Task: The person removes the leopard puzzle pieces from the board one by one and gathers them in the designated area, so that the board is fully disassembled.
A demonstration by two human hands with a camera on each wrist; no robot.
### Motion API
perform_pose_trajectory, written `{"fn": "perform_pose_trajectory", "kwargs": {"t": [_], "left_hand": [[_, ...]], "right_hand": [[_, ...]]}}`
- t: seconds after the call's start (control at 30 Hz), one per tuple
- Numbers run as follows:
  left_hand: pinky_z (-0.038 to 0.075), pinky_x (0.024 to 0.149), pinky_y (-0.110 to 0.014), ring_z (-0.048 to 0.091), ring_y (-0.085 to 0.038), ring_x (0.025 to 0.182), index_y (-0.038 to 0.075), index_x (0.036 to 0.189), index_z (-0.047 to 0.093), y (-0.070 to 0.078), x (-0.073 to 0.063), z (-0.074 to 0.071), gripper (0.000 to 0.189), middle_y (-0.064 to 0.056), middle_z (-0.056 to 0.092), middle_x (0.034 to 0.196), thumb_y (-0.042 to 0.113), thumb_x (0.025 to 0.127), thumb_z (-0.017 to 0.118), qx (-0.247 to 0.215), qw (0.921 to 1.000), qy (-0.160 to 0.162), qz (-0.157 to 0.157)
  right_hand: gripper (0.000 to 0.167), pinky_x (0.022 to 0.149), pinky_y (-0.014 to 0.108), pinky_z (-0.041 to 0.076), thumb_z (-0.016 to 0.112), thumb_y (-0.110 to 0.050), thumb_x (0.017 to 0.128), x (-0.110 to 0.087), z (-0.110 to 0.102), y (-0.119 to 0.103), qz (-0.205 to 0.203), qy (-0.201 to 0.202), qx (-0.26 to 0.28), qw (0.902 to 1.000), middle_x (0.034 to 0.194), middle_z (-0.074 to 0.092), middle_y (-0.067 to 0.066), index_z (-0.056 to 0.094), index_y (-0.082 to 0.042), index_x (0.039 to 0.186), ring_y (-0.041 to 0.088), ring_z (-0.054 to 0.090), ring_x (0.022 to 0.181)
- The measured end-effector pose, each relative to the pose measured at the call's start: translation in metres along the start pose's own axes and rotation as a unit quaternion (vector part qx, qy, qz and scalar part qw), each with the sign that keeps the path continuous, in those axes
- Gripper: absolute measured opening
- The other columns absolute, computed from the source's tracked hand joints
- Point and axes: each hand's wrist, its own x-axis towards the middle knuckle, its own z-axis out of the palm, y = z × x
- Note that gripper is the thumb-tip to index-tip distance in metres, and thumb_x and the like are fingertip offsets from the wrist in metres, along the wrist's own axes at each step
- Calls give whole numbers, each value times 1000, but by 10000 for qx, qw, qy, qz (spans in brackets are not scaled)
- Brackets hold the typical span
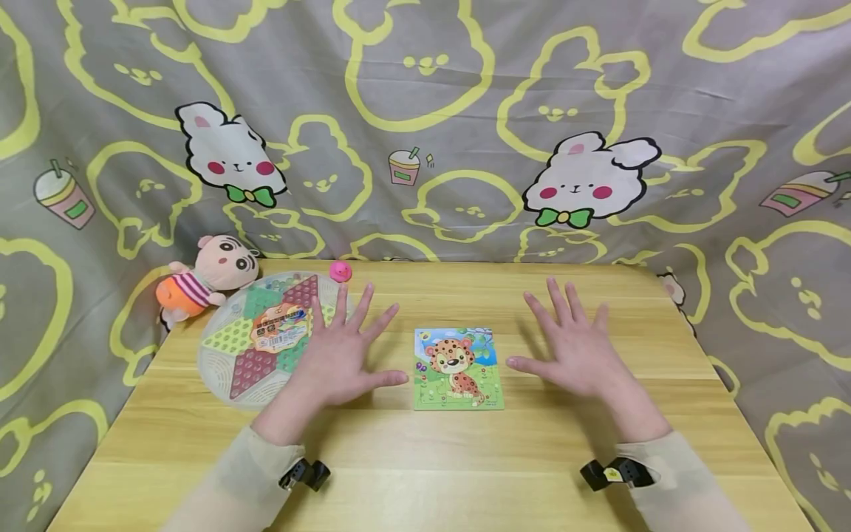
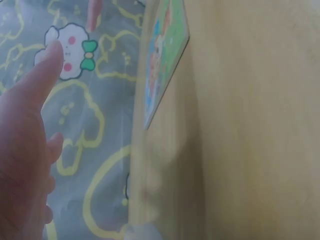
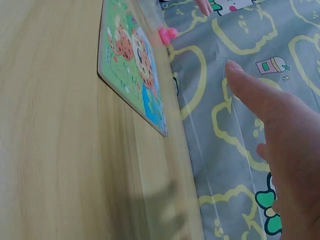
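Note:
A square leopard picture puzzle (image 1: 459, 369) lies flat on the wooden table, between the two hands. The left hand (image 1: 339, 362) has its fingers spread wide above the table, its thumb near the puzzle's left edge. Part of a Chinese checkers board is hidden behind that hand. On the other side, the right hand (image 1: 575, 351) is also spread, thumb pointing at the puzzle's right edge without anything in its grasp. Both wrist views show the puzzle (image 2: 165, 55) beyond a raised thumb, apart from the hand.
The round Chinese checkers board (image 1: 229, 369) lies at the left under a printed label. A plush doll (image 1: 209, 273) leans at the back left corner. Near the back edge sits a small pink toy (image 1: 340, 271). A grey patterned curtain (image 1: 465, 185) surrounds the wooden table (image 1: 439, 473).

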Motion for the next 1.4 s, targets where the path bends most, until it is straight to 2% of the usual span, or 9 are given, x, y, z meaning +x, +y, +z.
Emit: {"fn": "perform_pose_trajectory", "kwargs": {"t": [0.13, 0.33, 0.57, 0.73, 0.97, 1.2, 1.4], "left_hand": [[-5, 116, -81, -3, -55, 155, 38, 170, 20, 5, -3, 4, 114, -9, -6, 176, 102, 77, 38, -3, 10000, -43, 48], [-2, 116, -82, -3, -53, 156, 35, 169, 27, 12, -5, 11, 112, -8, -6, 176, 95, 78, 55, -251, 9995, 3, 203], [10, 117, -81, 0, -48, 158, 34, 169, 28, 20, -10, 19, 111, -7, -1, 177, 96, 80, 51, -387, 9979, 21, 522], [12, 117, -81, 6, -47, 158, 33, 169, 29, 26, -12, 26, 109, -7, 2, 176, 93, 81, 53, -501, 9962, 33, 709], [15, 118, -78, 16, -49, 157, 34, 169, 29, 33, -14, 33, 109, -6, 4, 175, 97, 81, 45, -339, 9964, -115, 764], [14, 118, -78, 17, -49, 157, 29, 168, 32, 39, -14, 35, 107, -9, 14, 175, 91, 84, 54, -700, 9943, -272, 753], [13, 118, -78, 18, -50, 156, 29, 168, 32, 43, -14, 39, 104, -12, 19, 174, 88, 86, 54, -819, 9931, -458, 709]], "right_hand": [[115, 108, 90, -2, 56, -87, 86, 2, 2, -4, -67, 28, 110, 9999, 176, -12, 13, 19, -19, 171, 48, -2, 159], [114, 113, 86, 5, 58, -86, 87, 7, 5, -9, -225, 58, 339, 9992, 177, -7, 12, 19, -20, 171, 43, 2, 160], [110, 120, 77, 10, 66, -80, 87, 11, 8, -11, -488, 161, 828, 9952, 178, -1, 8, 25, -19, 170, 40, 10, 160], [106, 123, 73, 13, 67, -76, 89, 15, 9, -15, -643, 214, 1045, 9922, 177, 7, 11, 30, -17, 169, 40, 17, 159], [100, 123, 70, 14, 65, -74, 92, 21, 13, -21, -772, 199, 1135, 9903, 177, 10, 8, 33, -17, 168, 40, 21, 158], [96, 123, 69, 16, 69, -69, 93, 27, 15, -29, -845, 195, 1190, 9891, 177, 13, 9, 36, -16, 166, 43, 25, 156], [93, 124, 68, 17, 65, -70, 95, 32, 19, -35, -947, 165, 1282, 9871, 176, 14, 9, 38, -15, 165, 43, 27, 155]]}}
